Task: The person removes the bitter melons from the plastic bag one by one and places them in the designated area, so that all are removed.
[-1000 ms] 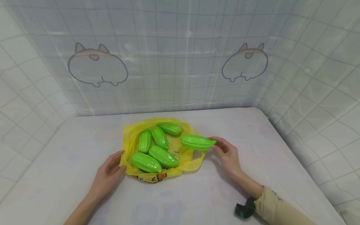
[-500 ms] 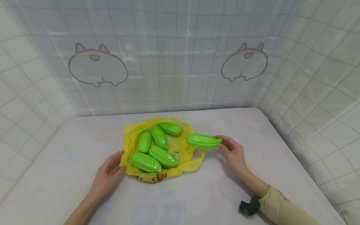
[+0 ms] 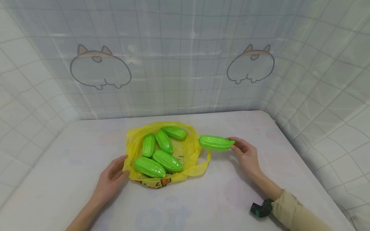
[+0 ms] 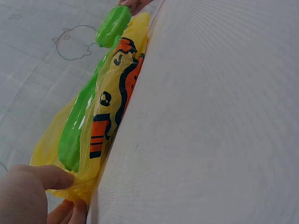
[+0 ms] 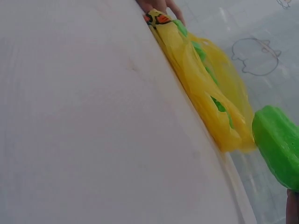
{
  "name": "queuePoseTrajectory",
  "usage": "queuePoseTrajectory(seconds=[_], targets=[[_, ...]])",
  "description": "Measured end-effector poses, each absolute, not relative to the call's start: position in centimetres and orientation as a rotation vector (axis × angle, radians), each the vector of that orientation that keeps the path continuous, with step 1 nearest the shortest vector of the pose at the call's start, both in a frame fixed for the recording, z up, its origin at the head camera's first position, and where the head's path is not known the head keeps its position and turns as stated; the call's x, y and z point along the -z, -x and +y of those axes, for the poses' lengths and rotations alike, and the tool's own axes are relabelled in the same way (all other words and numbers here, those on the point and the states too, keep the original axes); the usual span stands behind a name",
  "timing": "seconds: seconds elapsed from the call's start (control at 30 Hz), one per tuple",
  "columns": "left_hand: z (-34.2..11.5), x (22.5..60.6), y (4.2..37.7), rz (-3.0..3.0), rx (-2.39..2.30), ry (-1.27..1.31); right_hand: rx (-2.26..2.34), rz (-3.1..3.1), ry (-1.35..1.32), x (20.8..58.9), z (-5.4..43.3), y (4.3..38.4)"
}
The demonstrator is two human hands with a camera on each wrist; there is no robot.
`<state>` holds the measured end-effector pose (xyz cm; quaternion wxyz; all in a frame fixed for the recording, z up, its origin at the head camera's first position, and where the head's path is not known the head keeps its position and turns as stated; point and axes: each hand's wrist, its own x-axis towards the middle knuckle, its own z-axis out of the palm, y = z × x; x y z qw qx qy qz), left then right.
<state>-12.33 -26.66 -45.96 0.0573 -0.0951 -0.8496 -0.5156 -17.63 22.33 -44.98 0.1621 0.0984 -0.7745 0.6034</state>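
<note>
My right hand [image 3: 248, 157] pinches a shiny, ridged green gourd [image 3: 215, 143] by its pointed end. It holds the gourd level, just beyond the right rim of a yellow plastic bag [image 3: 193, 157]. The bag lies spread on the table with its mouth facing up. At its left edge my left hand [image 3: 110, 179] pinches the film, thumb [image 4: 58, 177] above and other fingers below in the left wrist view. Inside the bag rest several similar gourds [image 3: 149, 166]. The right wrist view catches the held gourd [image 5: 278, 144] but only a sliver of the right hand.
A pale cloth covers the table [image 3: 185, 208]. Behind it hangs a gridded curtain [image 3: 179, 64] with cartoon drawings, and similar sheets flank both sides. A loop handle [image 3: 206, 165] of the bag sticks out to the right. A black device [image 3: 261, 209] sits at the right wrist.
My right hand has carried the gourd to the right and slightly away from me, from above the bag's right part to beyond its rim. The left hand and bag have stayed still.
</note>
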Motion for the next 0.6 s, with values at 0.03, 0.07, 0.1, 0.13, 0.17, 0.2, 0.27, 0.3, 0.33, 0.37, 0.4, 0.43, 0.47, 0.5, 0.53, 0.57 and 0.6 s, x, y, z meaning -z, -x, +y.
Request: queuePoseTrajectory(seconds=[0.03, 0.07, 0.1, 0.13, 0.17, 0.2, 0.27, 0.3, 0.33, 0.37, 0.4, 0.43, 0.47, 0.5, 0.53, 0.57, 0.6], targets=[[-26.7, 46.0, 12.3, -2.576, 1.564, 0.289, -1.727, -2.206, -0.282, 45.0, 22.5, 17.7], [-26.7, 46.0, 12.3, -2.575, 1.564, 0.290, -1.728, -2.205, -0.283, 45.0, 22.6, 17.7], [-26.7, 46.0, 12.3, -2.575, 1.563, 0.290, -1.730, -2.206, -0.284, 45.1, 22.7, 17.8], [-26.7, 46.0, 12.3, -2.575, 1.561, 0.289, -1.730, -2.205, -0.287, 45.1, 22.9, 17.8], [-26.7, 46.0, 12.3, -2.576, 1.561, 0.287, -1.731, -2.204, -0.287, 45.1, 23.0, 17.9], [-26.7, 46.0, 12.3, -2.576, 1.560, 0.287, -1.730, -2.200, -0.286, 45.1, 23.1, 17.9], [-26.7, 46.0, 12.3, -2.575, 1.562, 0.287, -1.731, -2.195, -0.289, 45.1, 23.4, 18.0], [-26.7, 46.0, 12.3, -2.573, 1.563, 0.288, -1.735, -2.190, -0.286, 45.1, 23.6, 18.1], [-26.7, 46.0, 12.3, -2.572, 1.564, 0.289, -1.733, -2.188, -0.286, 45.0, 23.7, 18.1], [-26.7, 46.0, 12.2, -2.571, 1.565, 0.290, -1.732, -2.187, -0.280, 45.1, 23.9, 18.1], [-26.7, 46.0, 12.2, -2.569, 1.566, 0.293, -1.730, -2.188, -0.278, 45.0, 24.1, 18.2], [-26.7, 46.0, 12.2, -2.568, 1.567, 0.294, -1.725, -2.191, -0.277, 45.0, 24.2, 18.2], [-26.7, 46.0, 12.2, -2.567, 1.567, 0.296, -1.722, -2.195, -0.272, 45.0, 24.4, 18.3], [-26.7, 46.0, 12.2, -2.567, 1.567, 0.297, -1.715, -2.197, -0.269, 45.0, 24.6, 18.4], [-26.6, 45.9, 12.2, -2.568, 1.566, 0.297, -1.711, -2.199, -0.267, 45.0, 24.8, 18.4], [-26.6, 45.9, 12.2, -2.567, 1.566, 0.297, -1.710, -2.200, -0.264, 45.1, 25.0, 18.5], [-26.6, 45.9, 12.2, -2.567, 1.566, 0.297, -1.708, -2.202, -0.264, 45.1, 25.1, 18.6]])
